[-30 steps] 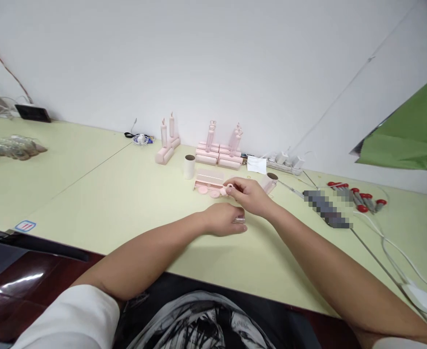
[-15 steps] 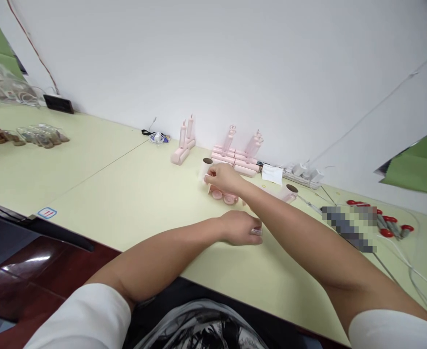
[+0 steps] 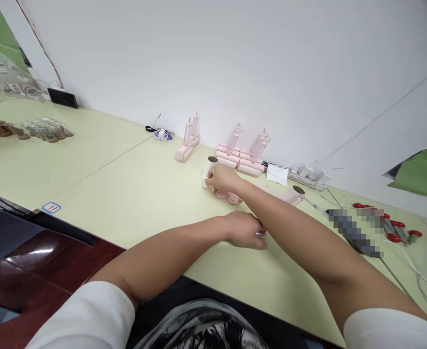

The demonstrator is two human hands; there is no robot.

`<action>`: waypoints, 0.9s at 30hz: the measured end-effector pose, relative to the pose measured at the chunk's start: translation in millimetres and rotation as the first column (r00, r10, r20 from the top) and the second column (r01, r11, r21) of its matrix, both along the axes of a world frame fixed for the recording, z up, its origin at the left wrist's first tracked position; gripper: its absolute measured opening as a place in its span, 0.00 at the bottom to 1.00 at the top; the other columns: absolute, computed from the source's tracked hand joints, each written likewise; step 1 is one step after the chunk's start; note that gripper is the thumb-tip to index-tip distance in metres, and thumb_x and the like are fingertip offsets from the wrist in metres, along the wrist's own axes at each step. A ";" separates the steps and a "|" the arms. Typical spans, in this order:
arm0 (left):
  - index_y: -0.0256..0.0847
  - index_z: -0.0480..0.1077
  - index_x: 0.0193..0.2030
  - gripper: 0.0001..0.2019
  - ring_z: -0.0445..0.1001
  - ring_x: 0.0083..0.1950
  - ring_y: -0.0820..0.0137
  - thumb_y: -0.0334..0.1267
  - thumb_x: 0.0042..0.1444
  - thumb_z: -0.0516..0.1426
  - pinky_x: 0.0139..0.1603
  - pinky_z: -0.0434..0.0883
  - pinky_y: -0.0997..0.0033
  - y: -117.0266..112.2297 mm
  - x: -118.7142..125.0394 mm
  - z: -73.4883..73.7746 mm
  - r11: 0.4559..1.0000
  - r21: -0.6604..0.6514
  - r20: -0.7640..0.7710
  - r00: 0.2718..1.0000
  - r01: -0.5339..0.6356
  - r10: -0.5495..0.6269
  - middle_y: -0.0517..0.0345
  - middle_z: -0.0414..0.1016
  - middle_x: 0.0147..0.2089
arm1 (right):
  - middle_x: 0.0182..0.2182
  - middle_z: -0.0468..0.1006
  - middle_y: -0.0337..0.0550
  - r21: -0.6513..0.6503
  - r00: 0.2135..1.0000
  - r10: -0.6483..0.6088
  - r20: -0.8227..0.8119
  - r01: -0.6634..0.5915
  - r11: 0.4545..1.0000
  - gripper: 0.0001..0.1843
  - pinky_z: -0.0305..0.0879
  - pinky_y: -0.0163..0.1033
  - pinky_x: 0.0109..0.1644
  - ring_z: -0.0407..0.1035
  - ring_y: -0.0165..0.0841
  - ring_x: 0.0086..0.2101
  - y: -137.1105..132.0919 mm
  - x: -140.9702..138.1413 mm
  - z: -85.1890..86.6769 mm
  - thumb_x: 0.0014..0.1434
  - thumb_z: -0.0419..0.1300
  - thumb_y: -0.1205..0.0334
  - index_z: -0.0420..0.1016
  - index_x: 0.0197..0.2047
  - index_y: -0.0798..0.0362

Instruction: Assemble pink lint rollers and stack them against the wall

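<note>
My right hand (image 3: 221, 177) reaches across the table with its fingers pinched together beside an upright pale pink tube (image 3: 208, 169) with a dark round end. A bit of pale pink shows at the fingertips, too hidden to name. Small round pink pieces (image 3: 232, 198) lie just below this hand, partly covered by it. Nearer to me, my left hand (image 3: 248, 230) rests low over the table, its fingers curled around a small shiny piece (image 3: 260, 234). My right forearm passes in front of that hand's fingertips and hides part of them.
Pink cylindrical devices (image 3: 250, 167) stand and lie along the wall, with another group (image 3: 186, 150) to their left. On the right are a second dark-ended tube (image 3: 298, 190), a power strip (image 3: 310, 178), cables and red-handled tools (image 3: 399, 224). A phone (image 3: 62, 98) leans far left.
The view has shifted slightly, so the table things appear a little further right. My right fingertips have moved slightly left and down relative to the tube. My left hand keeps its curled grip.
</note>
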State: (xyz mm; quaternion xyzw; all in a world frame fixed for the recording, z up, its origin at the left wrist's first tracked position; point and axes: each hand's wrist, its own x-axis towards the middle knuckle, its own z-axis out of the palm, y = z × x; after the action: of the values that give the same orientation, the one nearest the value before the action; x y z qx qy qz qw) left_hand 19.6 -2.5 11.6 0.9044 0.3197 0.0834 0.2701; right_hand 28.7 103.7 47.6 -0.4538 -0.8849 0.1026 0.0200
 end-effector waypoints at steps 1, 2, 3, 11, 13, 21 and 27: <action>0.42 0.68 0.41 0.13 0.75 0.46 0.58 0.47 0.55 0.55 0.37 0.68 0.64 -0.6 -3.1 4.3 0.999 -0.023 -0.034 0.999 0.028 -0.029 0.52 0.77 0.47 | 0.19 0.73 0.40 0.008 1.000 0.010 -0.011 -0.010 1.000 0.07 0.51 0.36 0.28 0.63 0.30 0.23 -1.6 2.5 2.5 0.51 0.61 0.63 0.72 0.23 0.54; 0.42 0.68 0.44 0.14 0.75 0.45 0.58 0.46 0.53 0.56 0.37 0.68 0.64 -1.3 -7.3 9.8 0.997 -0.061 -0.068 0.996 0.046 -0.050 0.51 0.76 0.47 | 0.20 0.73 0.40 0.020 0.999 0.020 -0.034 -0.020 1.000 0.07 0.51 0.35 0.28 0.63 0.30 0.24 -3.5 5.6 5.6 0.51 0.60 0.62 0.72 0.23 0.54; 0.41 0.66 0.48 0.18 0.75 0.44 0.59 0.45 0.52 0.57 0.36 0.69 0.64 -1.9 -12.5 16.3 0.993 -0.111 -0.093 0.994 0.042 -0.053 0.51 0.76 0.47 | 0.20 0.72 0.39 0.031 0.998 0.027 -0.065 -0.025 0.999 0.08 0.51 0.35 0.28 0.62 0.29 0.24 -5.4 9.6 9.2 0.51 0.60 0.61 0.73 0.24 0.54; 0.43 0.63 0.45 0.16 0.71 0.28 0.73 0.38 0.51 0.61 0.28 0.68 0.72 10.9 -90.6 66.9 0.905 -0.425 0.265 0.958 0.013 0.111 0.60 0.72 0.35 | 0.17 0.57 0.32 -0.036 0.927 -0.085 -0.365 0.078 0.996 0.13 0.44 0.36 0.27 0.50 0.26 0.22 -9.5 52.2 27.0 0.50 0.58 0.63 0.60 0.18 0.53; 0.43 0.64 0.44 0.15 0.71 0.26 0.74 0.38 0.50 0.62 0.24 0.65 0.74 18.4 -116.3 69.4 0.853 -0.504 0.378 0.854 -0.133 0.356 0.60 0.72 0.33 | 0.17 0.55 0.31 -0.035 0.904 -0.098 -0.417 0.092 0.995 0.14 0.44 0.36 0.28 0.49 0.25 0.22 -7.5 55.1 27.3 0.50 0.58 0.63 0.58 0.17 0.53; 0.36 0.73 0.35 0.12 0.73 0.25 0.71 0.24 0.40 0.61 0.30 0.72 0.70 38.4 -170.9 56.7 0.511 -0.627 0.252 0.468 -0.588 0.847 0.56 0.73 0.24 | 0.19 0.62 0.33 0.031 0.918 -0.109 -0.382 0.131 0.991 0.13 0.48 0.35 0.29 0.55 0.26 0.24 -7.9 38.2 24.2 0.53 0.57 0.61 0.63 0.20 0.53; 0.35 0.72 0.45 0.21 0.77 0.30 0.64 0.24 0.41 0.62 0.32 0.74 0.65 55.3 -149.1 43.1 0.407 -0.321 0.197 0.360 -0.855 0.912 0.50 0.78 0.32 | 0.22 0.69 0.35 0.039 0.961 -0.074 -0.268 0.087 0.995 0.09 0.51 0.34 0.29 0.60 0.27 0.24 -6.3 29.0 15.3 0.55 0.56 0.62 0.72 0.25 0.54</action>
State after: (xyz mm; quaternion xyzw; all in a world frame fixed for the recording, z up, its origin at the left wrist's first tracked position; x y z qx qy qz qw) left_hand -129.5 52.8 54.7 0.5334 0.7091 0.3447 0.3063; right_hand 57.7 97.4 62.9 -0.4709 -0.8573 0.1394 0.1541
